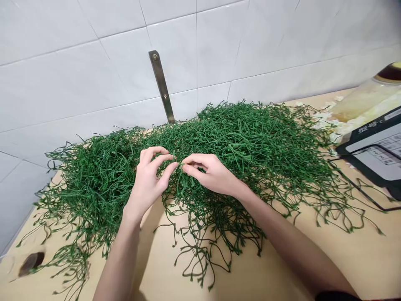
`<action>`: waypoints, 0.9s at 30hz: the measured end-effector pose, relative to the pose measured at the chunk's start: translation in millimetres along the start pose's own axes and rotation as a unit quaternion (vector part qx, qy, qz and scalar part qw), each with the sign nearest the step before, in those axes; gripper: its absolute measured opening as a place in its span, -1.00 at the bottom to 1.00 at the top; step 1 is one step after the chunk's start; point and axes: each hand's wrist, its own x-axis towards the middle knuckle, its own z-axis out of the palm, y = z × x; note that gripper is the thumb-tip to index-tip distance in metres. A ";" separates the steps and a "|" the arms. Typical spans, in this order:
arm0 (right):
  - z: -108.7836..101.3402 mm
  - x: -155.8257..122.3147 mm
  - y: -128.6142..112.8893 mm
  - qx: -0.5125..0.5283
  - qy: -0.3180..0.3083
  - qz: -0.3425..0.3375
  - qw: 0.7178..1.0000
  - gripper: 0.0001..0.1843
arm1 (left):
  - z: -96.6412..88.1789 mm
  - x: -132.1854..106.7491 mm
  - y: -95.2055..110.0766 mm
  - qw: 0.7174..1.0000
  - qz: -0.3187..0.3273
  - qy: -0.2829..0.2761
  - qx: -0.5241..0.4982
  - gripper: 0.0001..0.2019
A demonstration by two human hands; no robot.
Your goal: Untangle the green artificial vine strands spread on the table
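A big tangled heap of thin green artificial stems (244, 138), each tipped with small knots or buds, spreads across the table. Over its middle, my left hand (152, 175) has thumb and forefinger brought together at the tip, the other fingers curled. Close beside it on the right, my right hand (209, 171) pinches with thumb and fingertips. The two pinches almost meet, with a green stem between them, partly hidden by the fingers. Both wrists are over the heap's front part, where looser strands trail toward me.
The pale wooden table (169, 271) stands against a white tiled wall (103, 79) with a metal bracket (162, 85). At right are a black-framed panel with printed characters (376, 150), white flowers (333, 121) and a clear jar (360, 98). A dark round object (31, 264) lies at left.
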 end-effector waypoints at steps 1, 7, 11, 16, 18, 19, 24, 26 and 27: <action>0.6 0.1 1.6 0.004 0.001 0.000 1.000 -0.81 | -0.3 0.2 1.1 1.000 -0.014 -0.005 -0.014 -0.90; 3.0 0.7 10.9 -0.019 0.015 0.007 1.000 -0.81 | -0.1 -0.5 3.7 0.976 -0.120 -0.052 -0.172 -0.87; 3.6 0.9 14.1 -0.044 0.020 0.034 0.998 -0.80 | 4.1 -0.6 -3.3 0.963 -0.156 -0.108 -0.193 -0.83; 3.2 1.9 22.4 -0.014 -0.037 0.084 0.996 -0.81 | 12.3 2.0 -10.4 0.964 -0.138 -0.176 -0.141 -0.86; 2.9 2.6 27.9 0.016 -0.068 0.107 0.992 -0.78 | 15.5 2.6 -11.5 0.964 -0.133 -0.189 -0.131 -0.85; 2.7 3.0 30.6 0.037 -0.081 0.116 0.989 -0.76 | 16.8 2.6 -11.7 0.964 -0.131 -0.193 -0.128 -0.83; 2.4 3.5 39.7 0.093 -0.085 0.125 0.984 -0.78 | 17.9 2.1 -11.2 0.961 -0.120 -0.206 -0.137 -0.76; 2.8 3.2 41.1 0.068 -0.073 0.121 0.988 -0.81 | 17.4 2.2 -10.6 0.960 -0.116 -0.216 -0.135 -0.75; 3.0 3.1 41.5 0.055 -0.069 0.119 0.989 -0.83 | 17.2 2.4 -10.3 0.960 -0.115 -0.221 -0.129 -0.75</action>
